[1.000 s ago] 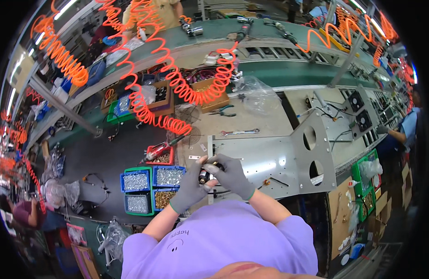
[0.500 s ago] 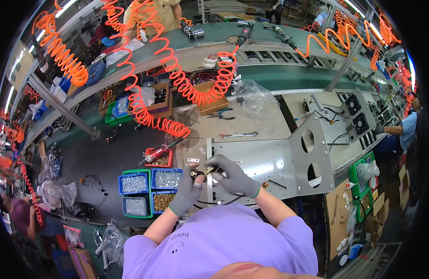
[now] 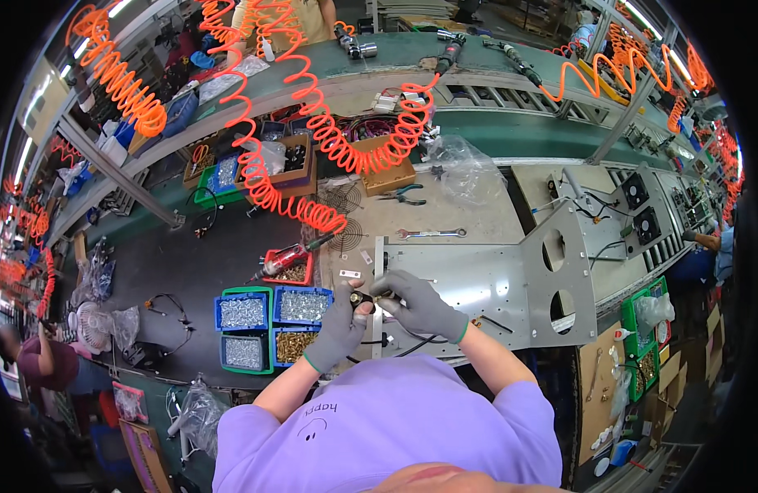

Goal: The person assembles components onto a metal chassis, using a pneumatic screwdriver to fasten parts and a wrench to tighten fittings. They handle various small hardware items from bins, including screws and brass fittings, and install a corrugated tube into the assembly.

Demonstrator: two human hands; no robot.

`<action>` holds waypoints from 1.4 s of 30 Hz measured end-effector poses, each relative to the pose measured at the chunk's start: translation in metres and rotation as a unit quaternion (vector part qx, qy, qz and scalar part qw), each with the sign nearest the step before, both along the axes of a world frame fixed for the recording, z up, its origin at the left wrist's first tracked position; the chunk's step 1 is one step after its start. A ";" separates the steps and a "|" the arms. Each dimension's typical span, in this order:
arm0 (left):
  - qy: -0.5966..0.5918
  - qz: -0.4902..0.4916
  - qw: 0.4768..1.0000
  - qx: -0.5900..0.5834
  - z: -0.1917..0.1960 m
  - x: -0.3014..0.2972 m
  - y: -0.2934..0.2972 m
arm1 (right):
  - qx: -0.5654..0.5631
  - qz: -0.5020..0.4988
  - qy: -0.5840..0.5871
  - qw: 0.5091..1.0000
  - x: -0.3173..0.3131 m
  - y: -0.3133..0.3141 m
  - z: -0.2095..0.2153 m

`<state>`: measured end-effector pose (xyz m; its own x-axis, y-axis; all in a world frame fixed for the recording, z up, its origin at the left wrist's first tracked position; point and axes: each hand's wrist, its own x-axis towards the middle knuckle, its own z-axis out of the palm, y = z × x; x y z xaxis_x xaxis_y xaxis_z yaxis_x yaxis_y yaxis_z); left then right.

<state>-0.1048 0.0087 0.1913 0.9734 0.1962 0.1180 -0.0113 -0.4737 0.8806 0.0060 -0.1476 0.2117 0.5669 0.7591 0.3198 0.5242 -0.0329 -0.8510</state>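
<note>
evidently, a dark fitting (image 3: 359, 297) is gripped by the left hand's (image 3: 338, 324) curled fingers; just right, the right hand's (image 3: 428, 309) fingers are bent, their hold unclear.

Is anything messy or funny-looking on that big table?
Nothing looks plainly broken. A bit untidy, though: a crumpled clear plastic bag lies loose beyond the wrench, and the red power tool seems to lean over the red bin.

The person's 2 hands (image 3: 420, 308); near them, 4 blue bins (image 3: 303, 323), 1 red bin (image 3: 311, 270), 1 wrench (image 3: 430, 234), 2 wire guards (image 3: 346, 236).
</note>
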 end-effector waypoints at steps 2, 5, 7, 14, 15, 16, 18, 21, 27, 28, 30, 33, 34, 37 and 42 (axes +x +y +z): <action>-0.002 0.007 1.000 0.000 0.005 0.002 0.001 | -0.008 -0.006 0.044 0.999 -0.001 -0.001 0.009; -0.008 -0.003 1.000 0.013 -0.003 0.001 0.002 | -0.121 0.011 0.058 0.991 0.003 -0.005 0.012; -0.008 -0.005 1.000 0.011 -0.003 0.003 0.002 | -0.081 0.029 -0.059 0.995 0.007 -0.003 -0.001; 0.007 -0.008 1.000 0.013 0.004 0.004 0.003 | -0.130 0.051 -0.005 0.990 0.013 -0.003 -0.007; 0.025 -0.009 1.000 0.000 0.007 0.003 0.002 | -0.086 0.042 0.008 0.995 0.011 -0.003 -0.004; 0.016 -0.003 1.000 -0.009 0.009 0.004 0.001 | -0.043 0.033 0.020 0.998 0.008 -0.003 0.002; 0.002 0.010 1.000 -0.029 0.010 0.002 0.001 | 0.020 -0.008 0.069 0.997 0.004 0.000 0.001; -0.003 0.006 1.000 0.001 0.005 0.004 0.002 | -0.183 0.039 0.103 0.977 0.014 -0.002 0.005; 0.014 0.005 1.000 -0.012 0.007 0.004 0.004 | -0.012 0.021 0.075 0.997 0.005 -0.002 -0.001; 0.015 0.002 1.000 -0.009 0.006 0.004 0.005 | -0.062 0.009 0.098 0.993 0.005 -0.002 0.008; 0.019 0.002 1.000 0.010 0.005 0.004 0.005 | -0.138 0.022 0.114 0.984 0.010 -0.002 0.009; -0.001 0.007 1.000 0.008 0.002 0.005 0.005 | -0.109 0.045 0.057 0.991 0.013 -0.001 0.000; 0.009 0.006 1.000 -0.013 0.002 0.005 0.006 | -0.082 0.034 0.030 0.996 0.014 -0.001 -0.001; 0.026 0.003 0.997 -0.075 0.005 0.008 0.008 | -0.014 0.016 -0.045 0.999 0.017 -0.002 -0.003; 0.093 0.008 0.980 -0.177 0.019 0.015 0.011 | 0.020 0.024 -0.098 0.995 0.025 -0.012 -0.016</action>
<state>-0.0893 0.0193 0.2106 0.9682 0.2079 -0.1390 0.1694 -0.1363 0.9761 0.0308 -0.1595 0.1961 0.4536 0.7684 0.4514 0.6805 0.0284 -0.7322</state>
